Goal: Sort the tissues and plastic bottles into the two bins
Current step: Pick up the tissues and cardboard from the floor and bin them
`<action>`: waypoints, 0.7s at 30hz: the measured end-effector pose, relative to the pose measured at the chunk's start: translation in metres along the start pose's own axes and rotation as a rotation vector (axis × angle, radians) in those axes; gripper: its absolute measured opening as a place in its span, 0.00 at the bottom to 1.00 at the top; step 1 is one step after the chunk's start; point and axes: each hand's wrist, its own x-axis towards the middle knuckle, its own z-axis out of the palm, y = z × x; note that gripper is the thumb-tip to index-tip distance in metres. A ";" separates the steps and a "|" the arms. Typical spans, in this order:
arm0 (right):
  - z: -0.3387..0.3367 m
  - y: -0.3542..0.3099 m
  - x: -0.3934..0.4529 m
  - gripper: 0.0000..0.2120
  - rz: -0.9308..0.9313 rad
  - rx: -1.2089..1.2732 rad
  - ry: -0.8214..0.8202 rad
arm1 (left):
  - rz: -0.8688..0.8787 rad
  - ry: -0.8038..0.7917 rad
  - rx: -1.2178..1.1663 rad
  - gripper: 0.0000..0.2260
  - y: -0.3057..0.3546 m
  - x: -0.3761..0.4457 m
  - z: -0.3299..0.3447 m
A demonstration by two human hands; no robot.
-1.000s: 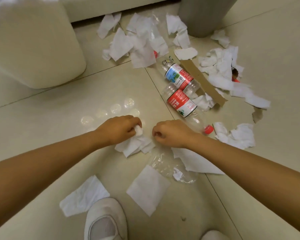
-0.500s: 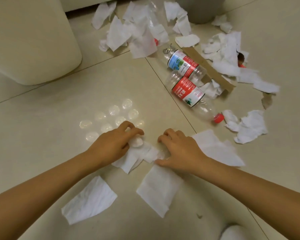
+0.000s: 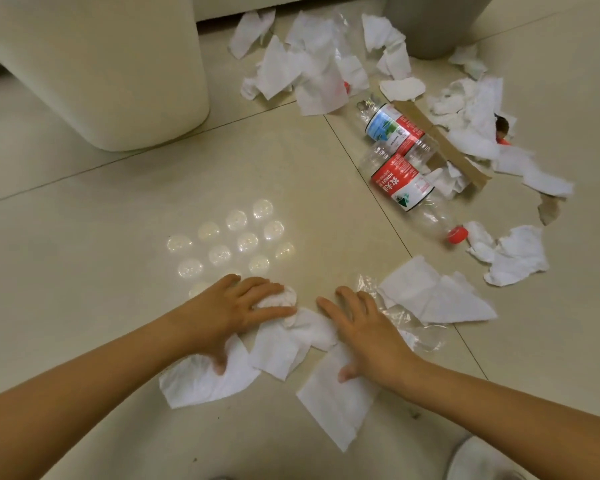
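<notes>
White tissues lie scattered on the tiled floor. My left hand point(image 3: 238, 315) lies spread on a crumpled tissue point(image 3: 280, 296), its thumb on a flat tissue point(image 3: 201, 382). My right hand point(image 3: 364, 336) presses flat on a pile of tissues point(image 3: 291, 344), thumb on another flat sheet point(image 3: 333, 407). A crushed clear plastic bottle point(image 3: 409, 323) shows beside my right hand. Two labelled plastic bottles, one red-labelled point(image 3: 404, 187) with a red cap and one blue-and-red point(image 3: 388, 126), lie farther right. The cream bin point(image 3: 118, 74) stands at upper left, the grey bin point(image 3: 430, 26) at top right.
More tissue heaps lie at the top middle point(image 3: 305, 67) and on the right point(image 3: 471, 109), with a strip of cardboard point(image 3: 444, 143) among them. A tissue clump point(image 3: 513, 254) sits near the red cap. A white shoe point(image 3: 482, 459) shows at the bottom right.
Both hands have spread flat and drawn the tissues closer together; the flat sheets now lie under my thumbs. The view has shifted slightly.
</notes>
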 end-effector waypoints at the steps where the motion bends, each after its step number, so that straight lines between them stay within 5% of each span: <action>1: -0.001 0.000 0.000 0.56 -0.006 0.008 0.011 | 0.021 0.024 -0.009 0.57 -0.003 -0.001 0.004; 7: -0.004 0.005 0.003 0.37 -0.037 0.167 0.156 | 0.055 0.234 0.040 0.25 -0.001 -0.001 0.010; 11: 0.001 0.003 0.007 0.22 -0.172 0.043 0.259 | -0.008 0.285 0.057 0.25 0.001 -0.001 0.023; 16: -0.002 0.000 0.021 0.21 -0.255 -0.187 0.333 | -0.245 0.330 -0.114 0.27 -0.007 -0.008 0.007; 21: -0.041 0.002 0.041 0.14 -0.153 0.328 0.421 | -0.543 0.481 -0.415 0.14 -0.024 -0.018 -0.028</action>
